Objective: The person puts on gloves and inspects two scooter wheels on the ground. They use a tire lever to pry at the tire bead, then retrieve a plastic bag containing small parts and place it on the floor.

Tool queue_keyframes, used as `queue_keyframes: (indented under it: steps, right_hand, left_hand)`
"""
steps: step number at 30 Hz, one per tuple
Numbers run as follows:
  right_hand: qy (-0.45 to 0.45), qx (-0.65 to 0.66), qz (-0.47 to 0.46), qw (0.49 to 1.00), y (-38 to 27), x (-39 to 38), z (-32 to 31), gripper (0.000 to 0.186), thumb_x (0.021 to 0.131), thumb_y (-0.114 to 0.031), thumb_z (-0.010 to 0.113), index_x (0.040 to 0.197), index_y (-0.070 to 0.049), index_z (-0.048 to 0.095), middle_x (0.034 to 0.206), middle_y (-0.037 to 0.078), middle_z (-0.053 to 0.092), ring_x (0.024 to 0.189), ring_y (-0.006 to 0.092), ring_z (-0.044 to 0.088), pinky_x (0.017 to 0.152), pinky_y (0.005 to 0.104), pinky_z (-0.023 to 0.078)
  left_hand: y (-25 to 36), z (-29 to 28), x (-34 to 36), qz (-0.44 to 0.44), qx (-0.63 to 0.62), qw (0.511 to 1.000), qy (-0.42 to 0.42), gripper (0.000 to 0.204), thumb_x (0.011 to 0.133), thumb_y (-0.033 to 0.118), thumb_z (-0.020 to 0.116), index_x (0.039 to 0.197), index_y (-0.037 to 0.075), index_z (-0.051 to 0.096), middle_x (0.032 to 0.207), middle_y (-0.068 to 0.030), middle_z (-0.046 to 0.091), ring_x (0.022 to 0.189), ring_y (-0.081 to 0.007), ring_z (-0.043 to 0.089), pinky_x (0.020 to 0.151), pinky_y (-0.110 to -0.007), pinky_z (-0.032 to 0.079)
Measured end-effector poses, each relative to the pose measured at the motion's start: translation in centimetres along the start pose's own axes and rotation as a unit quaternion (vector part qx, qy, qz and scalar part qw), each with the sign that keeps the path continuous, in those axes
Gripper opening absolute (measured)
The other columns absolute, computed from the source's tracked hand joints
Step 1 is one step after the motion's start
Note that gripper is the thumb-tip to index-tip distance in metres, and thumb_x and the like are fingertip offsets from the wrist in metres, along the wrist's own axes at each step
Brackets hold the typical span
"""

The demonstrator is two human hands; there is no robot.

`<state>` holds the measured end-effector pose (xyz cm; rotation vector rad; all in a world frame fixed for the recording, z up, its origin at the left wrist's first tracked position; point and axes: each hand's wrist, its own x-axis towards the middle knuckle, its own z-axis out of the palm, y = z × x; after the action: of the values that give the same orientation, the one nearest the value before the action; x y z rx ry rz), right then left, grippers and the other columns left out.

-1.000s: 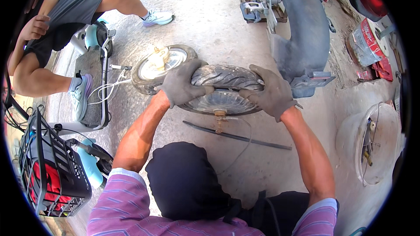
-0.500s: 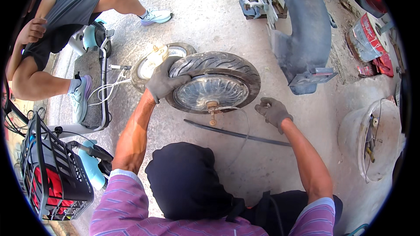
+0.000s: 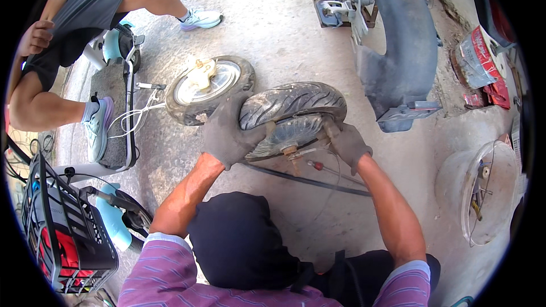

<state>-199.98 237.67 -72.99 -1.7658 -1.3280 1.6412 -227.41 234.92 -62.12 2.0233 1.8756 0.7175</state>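
My gloved left hand (image 3: 232, 132) grips the left side of a scooter wheel (image 3: 296, 99), thumb over the near rim. On the wheel's right edge my gloved right hand (image 3: 348, 143) has closed too. The wheel stands tilted between my hands, its dark tread up and its metal hub facing me. A rusty axle (image 3: 292, 158) sticks out of the hub, with a thin cable beside it. Just behind and left, a second wheel (image 3: 242, 82) lies flat, a pale yellowish piece (image 3: 203, 74) on its hub. Below the held wheel lie a black strip (image 3: 296, 178) and a thin rod with a red end (image 3: 318, 166).
A seated person's leg (image 3: 51, 115) and a scooter deck (image 3: 114, 131) are at the left, above a black basket (image 3: 74, 239). A scooter's rear mudguard (image 3: 406, 51) stands far right. A paint bucket (image 3: 478, 54) and a white tub with tools (image 3: 469, 204) line the right side.
My right hand has come in from the right and taken hold of the wheel's right edge. The wheel has shifted slightly right and towards me, uncovering more of the flat wheel.
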Motion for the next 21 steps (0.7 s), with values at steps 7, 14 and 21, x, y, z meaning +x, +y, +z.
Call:
queue_keyframes:
  steps: [7,14,21]
  right_hand:
    - [-0.054,0.222,0.055,0.972,2.6,0.9,0.1,0.048,0.108,-0.045,0.054,0.101,-0.002,0.074,0.086,0.003,0.070,0.072,0.0125,0.060,0.067,0.0291,0.050]
    - [-0.081,0.351,0.055,0.931,4.0,1.3,1.1,0.039,0.107,-0.039,0.056,0.098,-0.004,0.073,0.077,-0.002,0.059,0.067,0.0097,0.051,0.058,0.0265,0.040]
    - [-0.086,0.381,0.080,0.917,3.5,1.3,0.3,0.036,0.107,-0.039,0.054,0.100,-0.006,0.068,0.080,0.001,0.063,0.068,0.0130,0.056,0.058,0.0297,0.041]
  left_hand:
    - [1.8,1.3,-1.0,0.033,0.033,0.999,0.024,0.074,0.075,0.043,0.087,0.132,0.004,0.061,0.112,-0.0206,0.067,0.106,-0.0382,0.068,0.091,-0.047,0.056]
    - [1.8,1.1,-0.8,0.026,0.042,0.999,0.014,0.070,0.075,0.037,0.088,0.132,0.005,0.062,0.115,-0.0218,0.069,0.108,-0.0388,0.069,0.093,-0.045,0.056]
    - [2.4,0.6,-0.4,0.030,0.040,0.999,0.004,0.072,0.075,0.040,0.088,0.133,0.007,0.062,0.114,-0.0206,0.069,0.106,-0.0375,0.069,0.091,-0.045,0.056]
